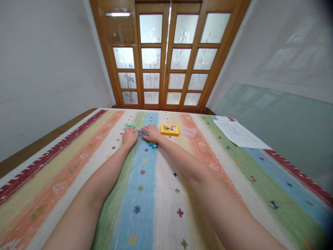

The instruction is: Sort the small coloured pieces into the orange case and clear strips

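Observation:
My left hand (129, 136) rests on the cloth at the left edge of a small grey thing, its fingers slightly bent and apart. The grey thing (142, 132) looks flat or like a low heap; its kind is too small to make out. My right hand (151, 133) lies over its right side with fingers spread, hiding part of it. Just beyond my left hand is a green item (129, 126) in what looks like clear plastic. A round blue and yellow piece (153, 145) lies partly under my right wrist.
Right of my hands lies a yellow box (169, 130) with a printed picture. Beside it sits a clear plastic tray (188, 132). White paper sheets (238, 133) lie at the table's right. A striped cloth (137, 194) covers the table, and wooden glazed doors (163, 55) stand behind.

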The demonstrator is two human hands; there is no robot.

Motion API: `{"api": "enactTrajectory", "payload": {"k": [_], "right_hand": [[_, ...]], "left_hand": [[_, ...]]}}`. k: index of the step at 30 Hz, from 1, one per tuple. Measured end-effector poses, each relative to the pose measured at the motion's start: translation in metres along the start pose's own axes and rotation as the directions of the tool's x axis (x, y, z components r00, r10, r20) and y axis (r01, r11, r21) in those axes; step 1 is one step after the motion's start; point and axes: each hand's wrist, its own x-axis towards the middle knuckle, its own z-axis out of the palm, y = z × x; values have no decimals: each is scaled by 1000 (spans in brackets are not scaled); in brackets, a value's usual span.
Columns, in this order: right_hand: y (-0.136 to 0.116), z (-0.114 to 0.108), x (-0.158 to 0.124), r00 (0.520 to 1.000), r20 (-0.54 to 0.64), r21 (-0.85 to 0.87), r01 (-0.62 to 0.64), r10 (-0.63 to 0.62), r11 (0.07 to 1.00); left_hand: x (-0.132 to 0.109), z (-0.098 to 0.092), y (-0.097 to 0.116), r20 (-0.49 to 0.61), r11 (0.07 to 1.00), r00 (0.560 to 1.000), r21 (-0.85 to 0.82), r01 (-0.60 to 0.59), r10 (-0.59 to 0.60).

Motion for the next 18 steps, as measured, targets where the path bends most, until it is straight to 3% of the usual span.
{"api": "enactTrajectory", "payload": {"k": [6, 11, 14, 18], "right_hand": [[0, 1, 2, 997, -83, -4, -1, 1, 1000], [14, -16, -22, 978, -205, 123, 72, -45, 990], [22, -25, -45, 967, -252, 195, 98, -47, 976], [32, -28, -75, 969, -237, 221, 130, -77, 966]], "left_hand": [[9, 7, -2, -57, 968, 997, -241, -69, 57], [6, 10, 10, -106, 820, 976, -529, -219, 192], [-5, 11, 23, -60, 750, 953, -604, -272, 297], [-21, 12, 41, 59, 700, 922, -670, -248, 383]]}}
